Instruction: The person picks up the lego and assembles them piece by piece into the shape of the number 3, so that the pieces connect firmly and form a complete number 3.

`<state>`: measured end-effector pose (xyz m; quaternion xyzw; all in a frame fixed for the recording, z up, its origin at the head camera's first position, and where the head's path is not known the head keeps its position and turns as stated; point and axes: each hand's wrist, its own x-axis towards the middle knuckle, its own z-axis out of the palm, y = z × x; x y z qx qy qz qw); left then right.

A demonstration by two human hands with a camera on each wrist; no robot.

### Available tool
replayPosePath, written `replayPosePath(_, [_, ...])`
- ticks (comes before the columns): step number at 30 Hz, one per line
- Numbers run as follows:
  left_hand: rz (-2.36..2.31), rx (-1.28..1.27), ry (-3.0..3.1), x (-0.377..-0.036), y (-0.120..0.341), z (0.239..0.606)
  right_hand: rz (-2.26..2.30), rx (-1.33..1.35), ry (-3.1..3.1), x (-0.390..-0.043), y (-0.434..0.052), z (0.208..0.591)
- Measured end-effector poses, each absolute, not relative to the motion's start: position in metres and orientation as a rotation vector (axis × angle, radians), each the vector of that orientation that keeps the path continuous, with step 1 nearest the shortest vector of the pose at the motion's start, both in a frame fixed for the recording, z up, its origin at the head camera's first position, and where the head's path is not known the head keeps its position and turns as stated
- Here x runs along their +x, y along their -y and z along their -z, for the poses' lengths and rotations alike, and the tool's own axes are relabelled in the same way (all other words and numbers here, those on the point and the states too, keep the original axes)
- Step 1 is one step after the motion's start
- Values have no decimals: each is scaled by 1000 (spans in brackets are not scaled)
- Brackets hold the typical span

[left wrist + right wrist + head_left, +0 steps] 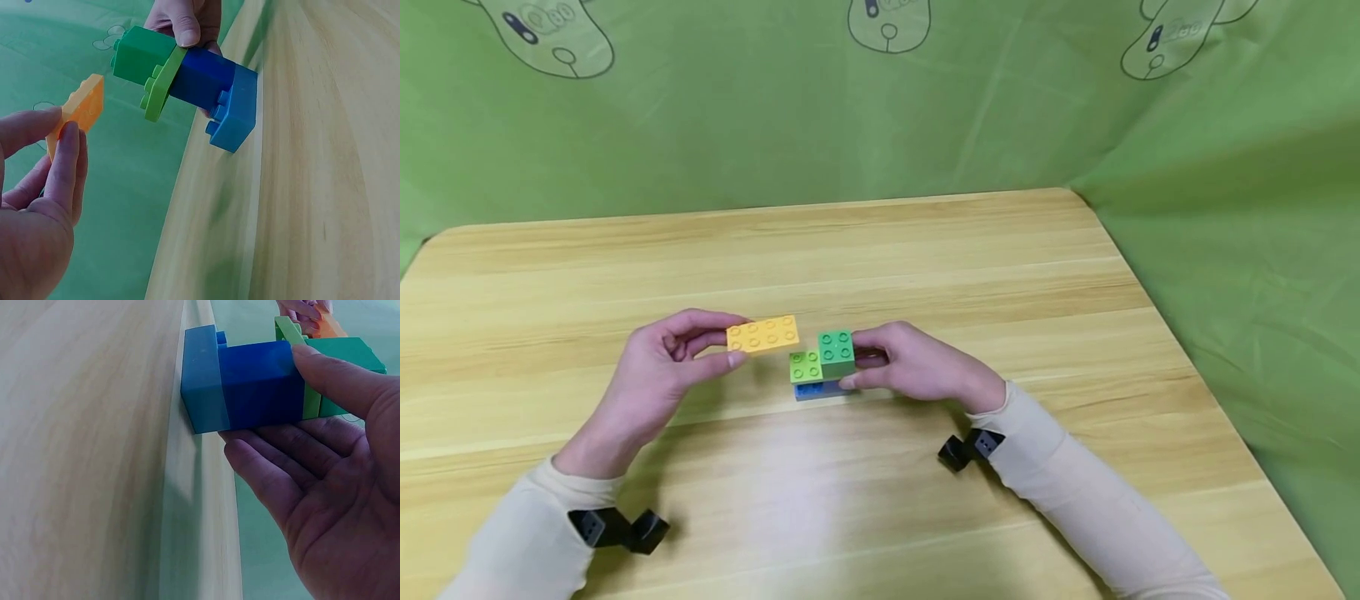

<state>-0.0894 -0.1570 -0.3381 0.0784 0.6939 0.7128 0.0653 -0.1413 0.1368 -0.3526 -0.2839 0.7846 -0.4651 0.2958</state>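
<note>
My left hand (732, 341) pinches a flat yellow brick (763, 334) between thumb and forefinger and holds it just above the table, left of a small stack. That stack has a dark green brick (837, 350) on a lime plate (806, 366) over blue bricks (816, 389), and its base touches the wooden table (880, 250). My right hand (853, 360) grips the stack from the right, thumb in front and fingers behind. In the left wrist view the yellow brick (78, 112) hangs a short gap from the stack (203, 75). The right wrist view shows my thumb (337, 375) across the blue brick (259, 384).
A green cloth (1225, 250) hangs behind the table and drapes down on its right side. The table's rounded far right corner (1071, 196) is in view. Black camera mounts sit on both wrists (617, 529), (970, 447).
</note>
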Motion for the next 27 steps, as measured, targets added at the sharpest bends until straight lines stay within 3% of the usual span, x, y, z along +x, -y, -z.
replayPosePath(27, [-2178, 256, -2075, -87, 147, 332, 1175, -788, -2119, -143, -137, 350])
